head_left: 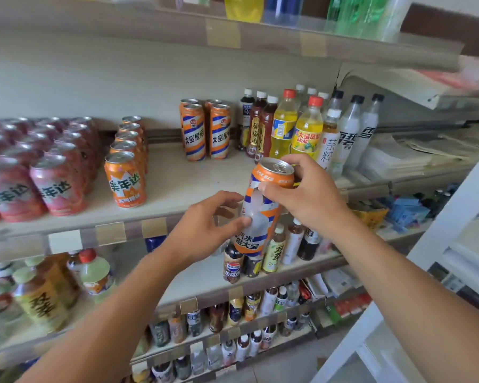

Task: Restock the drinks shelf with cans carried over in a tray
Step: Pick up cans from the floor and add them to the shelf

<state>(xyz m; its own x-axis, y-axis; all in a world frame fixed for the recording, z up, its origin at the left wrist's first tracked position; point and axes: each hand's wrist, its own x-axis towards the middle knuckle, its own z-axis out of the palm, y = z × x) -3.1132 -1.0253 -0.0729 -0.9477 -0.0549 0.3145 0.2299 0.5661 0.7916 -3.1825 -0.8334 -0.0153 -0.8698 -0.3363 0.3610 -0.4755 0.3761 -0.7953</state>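
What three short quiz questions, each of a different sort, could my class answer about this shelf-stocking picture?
1. True or false: both hands are on the tall orange can.
2. Which hand grips the can near its top? A) left hand B) right hand
3. Fill in: the matching tall cans on the shelf stand beside the ____.

Key: 1 true; 2 B; 3 bottles.

Both bare forearms reach forward and up, the right hand (pixel 307 194) gripping with curled fingers (pixel 271 187) from above, the left hand (pixel 205 230) pinching lower with thumb and fingertips.
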